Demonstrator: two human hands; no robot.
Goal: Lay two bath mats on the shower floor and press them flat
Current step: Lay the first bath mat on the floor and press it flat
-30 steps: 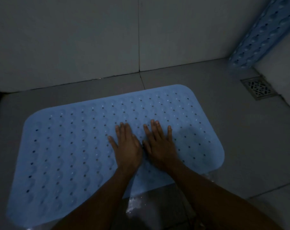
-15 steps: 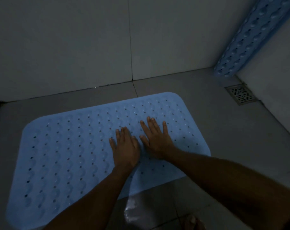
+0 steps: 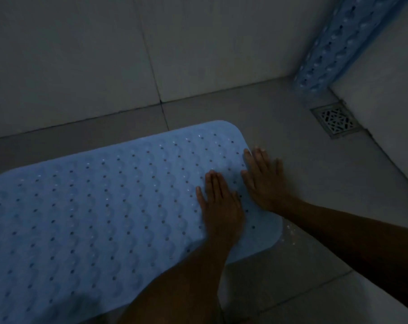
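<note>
So the light blue bath mat (image 3: 100, 213) is down flat on the grey tiled shower floor (image 3: 315, 183), running from the left edge of the view across to about the middle, with its far long edge near the back wall (image 3: 81, 54) but not touching it. It's the bumpy kind with rows of little holes all over.

Both hands are on the right end of the mat. The left hand (image 3: 219, 204) is palm down fully on the mat, fingers (image 3: 213, 183) straight and lying close together, thumb out a bit to the side. The right hand (image 3: 265, 181) is just beside it, also palm down with fingers (image 3: 256, 160) straight and slightly spread, sitting right at the mat's right edge, so the outer fingers are over the bare floor tile. Neither hand is gripping anything, just flat against the surface. The two hands are nearly touching each other.

The second bath mat (image 3: 338, 40), same blue and same hole pattern, is standing up rolled or folded in the far right corner of the shower floor, leaning where the back wall meets the right wall (image 3: 385, 78). Can't tell exactly how it's rolled.

There's a square metal drain grate (image 3: 336, 121) in the floor by the right wall, just in front of that standing mat and well apart from the flat one. The near right corner of the flat mat has some wet shine on the tile next to it. Lighting is pretty dim overall.
</note>
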